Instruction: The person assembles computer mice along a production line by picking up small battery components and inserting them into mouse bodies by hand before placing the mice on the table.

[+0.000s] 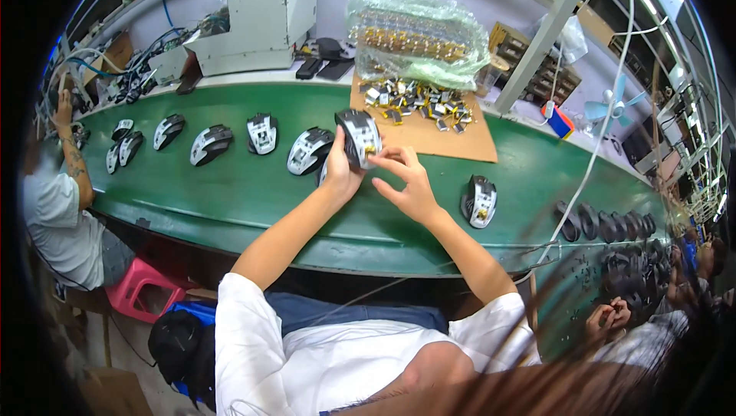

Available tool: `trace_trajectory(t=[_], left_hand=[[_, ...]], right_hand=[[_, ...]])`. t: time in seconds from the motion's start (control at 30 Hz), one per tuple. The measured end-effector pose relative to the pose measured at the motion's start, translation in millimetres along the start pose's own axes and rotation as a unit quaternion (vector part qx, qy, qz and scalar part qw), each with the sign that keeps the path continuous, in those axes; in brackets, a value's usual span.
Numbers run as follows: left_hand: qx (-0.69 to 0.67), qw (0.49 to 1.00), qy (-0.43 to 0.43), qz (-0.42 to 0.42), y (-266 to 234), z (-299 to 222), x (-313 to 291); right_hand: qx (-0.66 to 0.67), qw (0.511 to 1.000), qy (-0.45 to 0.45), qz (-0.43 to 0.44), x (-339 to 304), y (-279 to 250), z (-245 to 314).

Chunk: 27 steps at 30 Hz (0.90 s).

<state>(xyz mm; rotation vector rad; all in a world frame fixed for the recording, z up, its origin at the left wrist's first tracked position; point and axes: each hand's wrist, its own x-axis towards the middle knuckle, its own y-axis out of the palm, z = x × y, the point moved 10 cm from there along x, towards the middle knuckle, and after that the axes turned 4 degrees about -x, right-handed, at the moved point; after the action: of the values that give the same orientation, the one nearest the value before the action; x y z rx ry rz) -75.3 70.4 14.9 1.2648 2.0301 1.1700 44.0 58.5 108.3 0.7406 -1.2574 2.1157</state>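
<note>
My left hand (343,168) is wrapped round an opened computer mouse (358,137), black with a white inner frame, raised above the green bench. The fingers of my right hand (406,186) touch its lower end beside a small yellow part (369,151); the thumb stands apart from them. Another opened mouse (309,150) lies left of my left hand, and one more below that hand is mostly hidden. To the right of my hands sits a mouse (480,201) with a yellow part in it.
Several mice, one a white-centred mouse (262,134), line the green bench (230,201) leftward. Cardboard (468,144) carries a pile of small yellow-and-silver parts (418,101) and a bubble-wrapped bundle (418,36). A white machine (261,21) stands behind. Co-workers (57,201) sit on both sides.
</note>
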Motion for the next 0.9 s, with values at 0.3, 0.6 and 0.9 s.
trace_trajectory(t=[0.3, 0.6, 0.9], left_hand=[[0.092, 0.995, 0.040, 0.021, 6.4, -11.7, -7.0], [0.079, 0.997, 0.014, 0.019, 5.9, 2.4, -0.8], [0.722, 0.589, 0.290, 0.218, 72.4, 51.1, -45.7]], right_hand=[[-0.052, 0.998, -0.003, -0.038, -3.0, 8.4, 7.5], [-0.010, 0.987, 0.056, -0.149, 6.6, -59.7, -22.3], [0.023, 0.958, 0.241, -0.154, 13.4, -58.1, -125.7]])
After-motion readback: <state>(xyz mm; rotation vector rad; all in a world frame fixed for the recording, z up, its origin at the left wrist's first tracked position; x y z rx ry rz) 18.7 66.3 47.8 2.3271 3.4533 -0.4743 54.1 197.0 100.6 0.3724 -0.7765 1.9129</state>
